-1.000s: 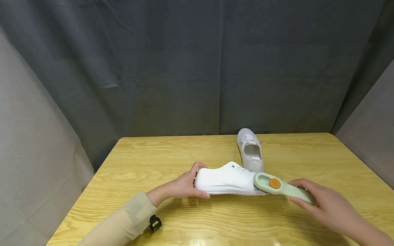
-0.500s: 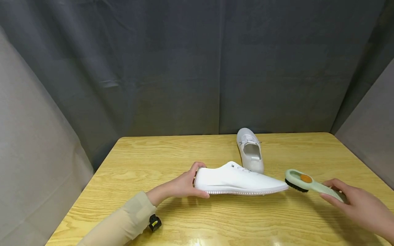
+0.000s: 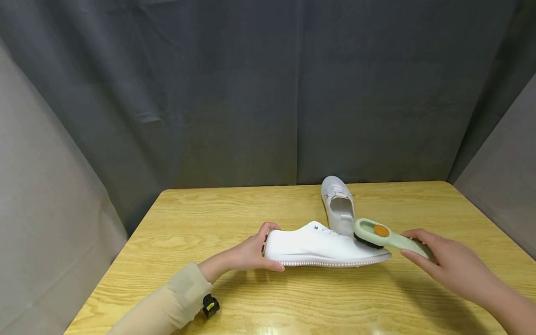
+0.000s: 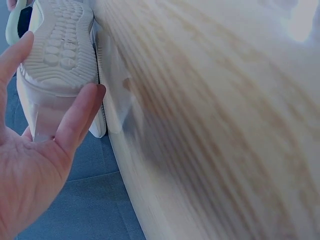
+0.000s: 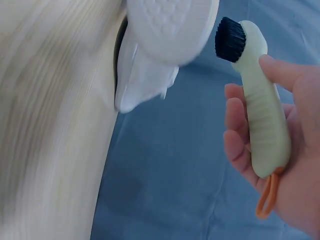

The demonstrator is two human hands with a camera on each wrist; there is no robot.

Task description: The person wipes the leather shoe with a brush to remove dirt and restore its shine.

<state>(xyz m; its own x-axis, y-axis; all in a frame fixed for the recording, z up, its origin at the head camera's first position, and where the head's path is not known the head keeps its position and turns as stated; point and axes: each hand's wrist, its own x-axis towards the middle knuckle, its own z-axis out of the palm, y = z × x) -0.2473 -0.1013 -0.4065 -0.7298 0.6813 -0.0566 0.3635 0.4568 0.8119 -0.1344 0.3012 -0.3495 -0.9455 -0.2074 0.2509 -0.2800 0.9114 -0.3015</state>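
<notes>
My left hand [image 3: 255, 251] grips a white lace-up shoe [image 3: 310, 246] by its heel, the toe pointing right above the table. In the left wrist view thumb and fingers span the heel, and the textured sole [image 4: 60, 45] faces that camera. A pale green shoe brush [image 3: 399, 243] with an orange button and black bristles [image 5: 231, 40] is in my right hand [image 3: 444, 263], fingers curled round its handle. Its bristles lie over the upper of the shoe near the toe in the head view. An orange loop [image 5: 269, 196] hangs from the handle's end.
A second white shoe [image 3: 335, 197] stands behind the held one on the wooden table [image 3: 234, 209]. A small black device [image 3: 211, 305] is by the left sleeve. Dark grey cloth [image 3: 234, 93] hangs behind the table, with lighter panels at both sides.
The brush moved right off the toe of the shoe, then came back left and up over the toe area. The left hand and its shoe stayed nearly still.
</notes>
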